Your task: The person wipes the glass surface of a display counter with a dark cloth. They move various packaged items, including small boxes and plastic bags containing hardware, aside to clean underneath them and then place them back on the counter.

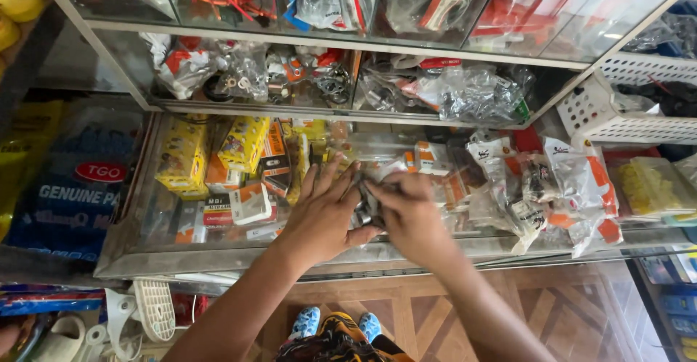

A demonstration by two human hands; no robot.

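My left hand (pixel 323 213) and my right hand (pixel 408 213) meet over the lowest glass shelf (pixel 145 257) of a display case. Between them sits a small dark metal part in a clear plastic bag (pixel 363 206); both hands have fingers on it. The left hand's fingers spread over the top, while the right hand pinches the bag from the right. The hands are blurred, and the part itself is mostly hidden by them.
Yellow and orange boxes (pixel 218 159) lie on the shelf to the left. Several clear packets with orange labels (pixel 552 188) are piled at right. Upper glass shelves (pixel 435 90) hold bagged metal parts. A white plastic basket (pixel 617 111) stands at right. Wooden floor below.
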